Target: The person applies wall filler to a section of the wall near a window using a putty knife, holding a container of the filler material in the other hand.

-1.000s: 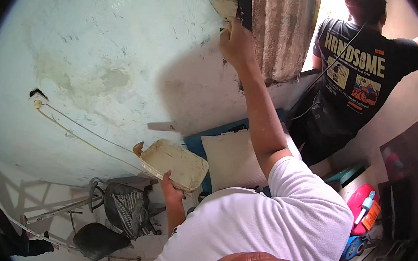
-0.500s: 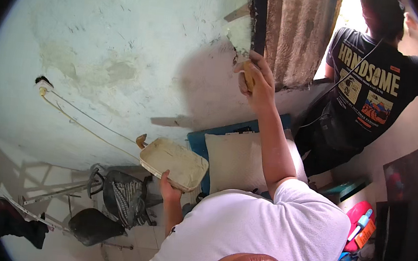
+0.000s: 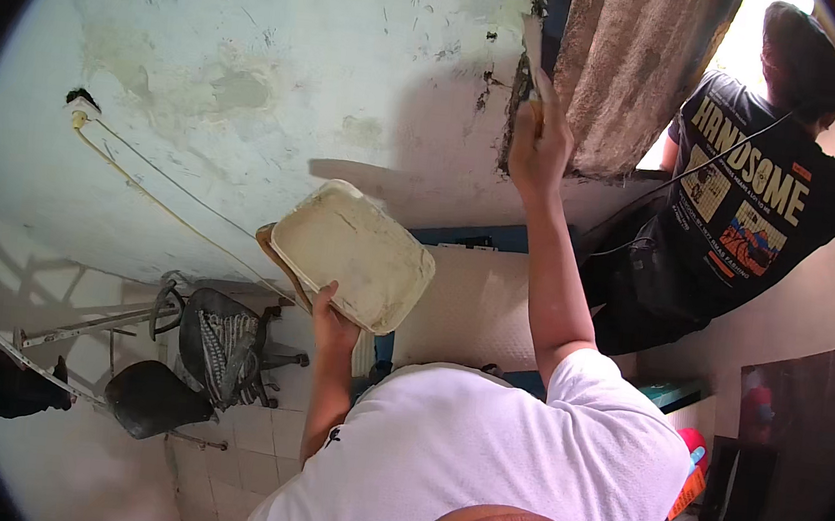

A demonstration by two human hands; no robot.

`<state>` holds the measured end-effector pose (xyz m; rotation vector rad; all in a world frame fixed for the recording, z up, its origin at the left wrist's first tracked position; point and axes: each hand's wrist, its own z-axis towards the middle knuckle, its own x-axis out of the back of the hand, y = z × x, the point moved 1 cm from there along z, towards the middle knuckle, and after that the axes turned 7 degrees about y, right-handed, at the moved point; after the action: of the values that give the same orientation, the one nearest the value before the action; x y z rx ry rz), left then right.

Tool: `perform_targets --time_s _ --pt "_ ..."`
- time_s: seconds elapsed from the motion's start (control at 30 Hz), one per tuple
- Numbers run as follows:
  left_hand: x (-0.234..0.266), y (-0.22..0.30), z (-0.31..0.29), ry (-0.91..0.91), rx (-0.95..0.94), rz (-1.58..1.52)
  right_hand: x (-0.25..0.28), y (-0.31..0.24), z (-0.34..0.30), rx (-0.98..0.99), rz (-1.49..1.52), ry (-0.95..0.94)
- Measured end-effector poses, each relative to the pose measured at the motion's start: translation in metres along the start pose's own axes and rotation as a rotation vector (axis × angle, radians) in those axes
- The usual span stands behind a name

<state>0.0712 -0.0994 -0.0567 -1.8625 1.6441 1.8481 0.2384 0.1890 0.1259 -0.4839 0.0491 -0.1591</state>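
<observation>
My left hand grips the near edge of a cream plastic tub, tilted toward the wall and smeared inside with pale putty. Along the tub's left side runs a brown wooden handle; what it belongs to is hidden. High up, my right hand is closed around a putty knife. Its blade is seen edge-on, against the rough wall edge beside the dark window frame. Pale patches mark the painted wall.
A brown curtain hangs right of my right hand. Another person in a black shirt stands by the bright opening. Cables run from a wall socket. A black office chair lies lower left. A pale cushioned surface is below my right arm.
My right hand has shifted slightly right, and the putty knife has turned from flat on the wall to edge-on. My left hand has raised the tub and tipped it more.
</observation>
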Motion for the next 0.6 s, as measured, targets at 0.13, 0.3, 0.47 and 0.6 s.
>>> perform_targets --time_s 0.13,0.3,0.47,0.6 --pt "0.007 -0.012 -0.004 -0.039 0.031 0.044 -0.027 0.005 0.027 0.197 -0.329 0.079" --pt "0.017 -0.018 -0.012 0.004 0.024 0.060 -0.052 0.021 0.037 0.245 -0.358 0.141" --pt "0.036 -0.024 -0.004 0.040 0.030 0.010 -0.059 0.032 0.019 0.234 -0.426 0.115" --pt "0.035 -0.025 0.000 0.051 0.036 0.021 -0.056 0.041 0.000 0.207 -0.399 0.051"
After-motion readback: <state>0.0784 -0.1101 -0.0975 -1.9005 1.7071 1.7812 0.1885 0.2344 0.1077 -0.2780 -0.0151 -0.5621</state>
